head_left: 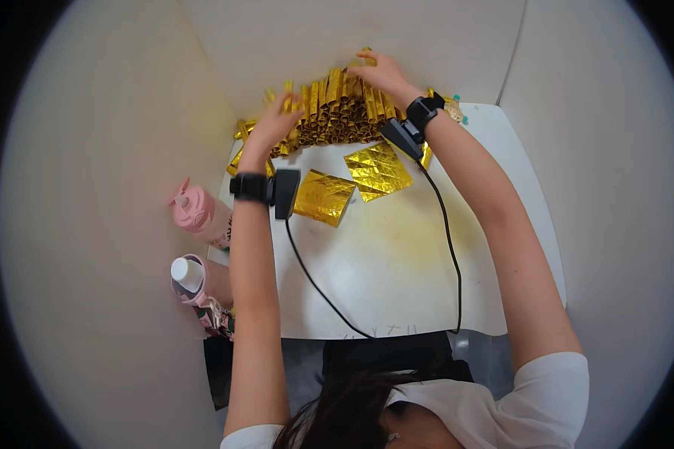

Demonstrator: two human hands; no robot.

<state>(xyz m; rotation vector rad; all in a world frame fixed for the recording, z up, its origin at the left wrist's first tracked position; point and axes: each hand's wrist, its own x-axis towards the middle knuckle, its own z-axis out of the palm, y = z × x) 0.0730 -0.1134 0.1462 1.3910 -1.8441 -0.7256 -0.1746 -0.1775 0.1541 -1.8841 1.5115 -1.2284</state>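
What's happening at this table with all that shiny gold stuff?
A person at a white table has both hands on a big heap of gold foil rolls stacked at the far edge. The left hand rests on the heap's left side, and the right hand reaches to its top. Two flat gold foil sheets lie just in front of it. Each wrist wears a black wired device, and two pink bottles stand to the left.

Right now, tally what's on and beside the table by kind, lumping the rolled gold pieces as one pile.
Gold roll pile: 1, both hands on it
Flat gold foil sheets: 2
Pink bottles: 2, beside the table's left edge
Wrist devices with cables: 2
Total: 7
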